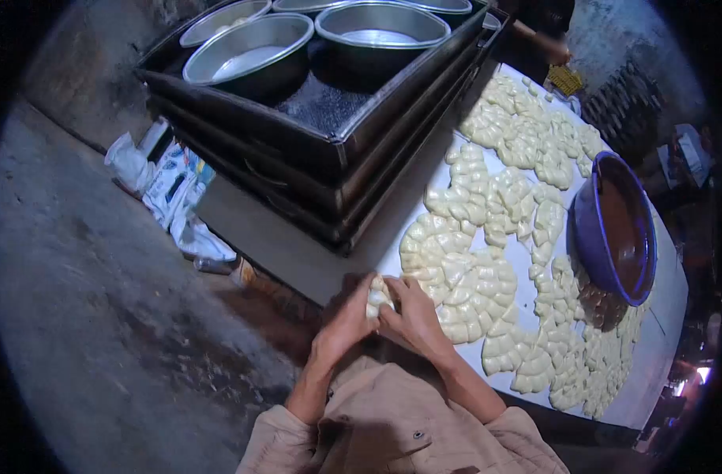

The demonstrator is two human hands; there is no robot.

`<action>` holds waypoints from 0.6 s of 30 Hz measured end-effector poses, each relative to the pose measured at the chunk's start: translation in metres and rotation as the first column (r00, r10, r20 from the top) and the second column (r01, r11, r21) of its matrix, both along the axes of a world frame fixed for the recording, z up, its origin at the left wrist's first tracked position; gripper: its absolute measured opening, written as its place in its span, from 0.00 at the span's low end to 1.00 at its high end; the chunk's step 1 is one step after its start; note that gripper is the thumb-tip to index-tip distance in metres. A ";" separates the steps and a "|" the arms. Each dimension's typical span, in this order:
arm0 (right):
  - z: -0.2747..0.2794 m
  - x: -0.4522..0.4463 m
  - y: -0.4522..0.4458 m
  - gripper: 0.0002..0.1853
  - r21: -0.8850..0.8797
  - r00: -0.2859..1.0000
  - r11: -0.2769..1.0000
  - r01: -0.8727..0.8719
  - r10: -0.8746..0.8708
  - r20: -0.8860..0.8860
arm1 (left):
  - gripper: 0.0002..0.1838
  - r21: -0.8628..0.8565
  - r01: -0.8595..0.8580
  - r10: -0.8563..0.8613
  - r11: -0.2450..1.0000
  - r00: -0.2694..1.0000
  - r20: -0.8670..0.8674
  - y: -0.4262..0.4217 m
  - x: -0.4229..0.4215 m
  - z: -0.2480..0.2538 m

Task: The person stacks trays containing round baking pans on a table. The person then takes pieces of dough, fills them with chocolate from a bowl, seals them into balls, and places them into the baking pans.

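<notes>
Between my two hands, at the table's near left edge, is a small pale piece of dough [377, 295]. My left hand [349, 317] curls around its left side. My right hand [413, 314] presses on it from the right, fingers bent and thumb against the dough. Fingers hide part of the piece. Just right of my hands, many glossy dough pieces [463, 284] lie packed together in patches across the white tabletop [526, 304].
Stacked dark metal trays [329, 170] stand at the upper left, with several round metal pans [250, 51] in the top one. A purple basin [590, 229] with brown contents sits at the right. Another person's hand [554, 49] shows at the back. Plastic bags [175, 193] lie left.
</notes>
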State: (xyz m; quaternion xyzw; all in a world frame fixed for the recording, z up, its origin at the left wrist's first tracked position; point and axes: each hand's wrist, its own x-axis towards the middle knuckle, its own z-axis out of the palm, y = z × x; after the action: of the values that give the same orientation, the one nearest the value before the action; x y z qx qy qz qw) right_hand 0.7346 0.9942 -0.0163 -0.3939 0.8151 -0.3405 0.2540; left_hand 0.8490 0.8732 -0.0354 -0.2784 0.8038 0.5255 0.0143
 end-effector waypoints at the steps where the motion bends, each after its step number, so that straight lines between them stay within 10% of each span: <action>1: -0.001 -0.002 0.000 0.27 0.002 1.000 1.000 0.003 -0.003 -0.002 | 0.48 0.041 0.040 -0.041 0.998 0.999 0.023 -0.006 0.000 -0.003; 7: 0.016 0.003 0.014 0.26 -0.019 0.947 0.996 0.092 -0.081 0.309 | 0.46 0.380 0.174 -0.061 0.908 0.955 -0.291 -0.014 0.012 -0.021; 9: 0.041 0.009 0.013 0.25 -0.068 0.864 0.979 0.195 -0.138 0.485 | 0.43 0.233 0.225 -0.144 0.946 0.937 -0.319 -0.017 0.015 0.023; 11: 0.057 0.005 0.019 0.24 -0.112 0.783 0.973 0.203 -0.093 0.615 | 0.36 0.256 0.161 -0.180 0.953 0.982 0.052 -0.023 0.018 0.108; 13: 0.100 0.000 0.017 0.23 -0.248 0.819 0.948 0.198 -0.021 0.574 | 0.38 -0.360 0.186 -0.309 0.914 0.894 -0.325 -0.029 0.013 0.125; 18: 0.215 -0.039 -0.009 0.23 -0.549 0.934 0.835 -0.031 0.220 0.282 | 0.21 -0.485 -0.048 -0.245 0.873 0.817 -0.522 -0.040 0.001 0.284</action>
State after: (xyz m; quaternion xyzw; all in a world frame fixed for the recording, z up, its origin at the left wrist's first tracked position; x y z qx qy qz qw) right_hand 0.6957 0.9849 0.1985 -0.4388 0.6041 -0.5986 0.2901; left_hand 0.8503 0.8336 0.2482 -0.0605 0.8885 0.3684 -0.2667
